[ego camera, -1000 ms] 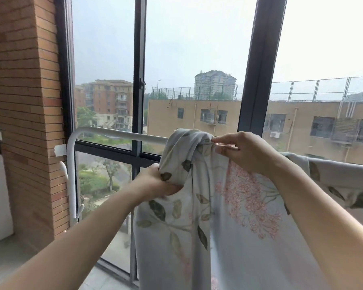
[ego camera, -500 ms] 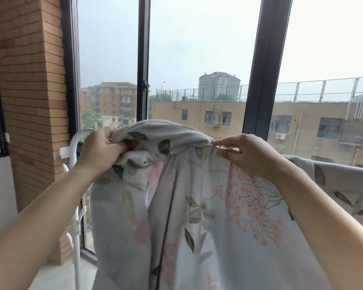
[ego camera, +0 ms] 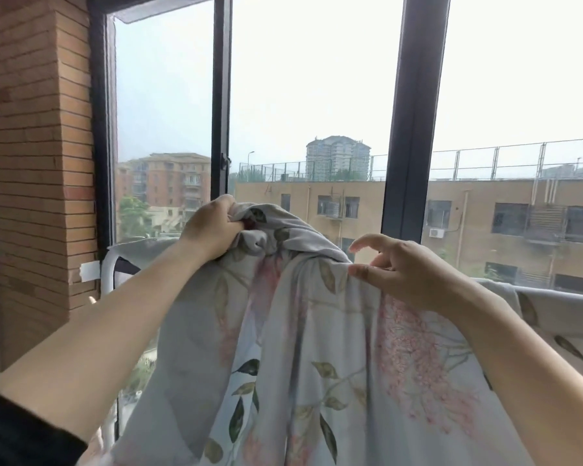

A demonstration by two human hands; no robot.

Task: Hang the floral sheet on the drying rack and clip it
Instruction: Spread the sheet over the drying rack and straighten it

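Note:
The floral sheet, pale blue-grey with pink blossoms and green leaves, hangs in front of me and drapes over the white drying rack to the right. My left hand grips a bunched part of the sheet and holds it up above the rack's top rail. My right hand pinches a gathered fold of the sheet at the thumb tip, with the index finger lifted clear. The rack's left corner shows bare; the rest of the rail is hidden under fabric. No clip is in view.
A dark-framed window stands directly behind the rack, with buildings outside. A brick pillar rises close on the left, next to the rack's end.
My left hand has lifted its bunch of sheet higher and to the right, above the rail. My right hand's index finger has risen off the fabric while the thumb stays on the fold.

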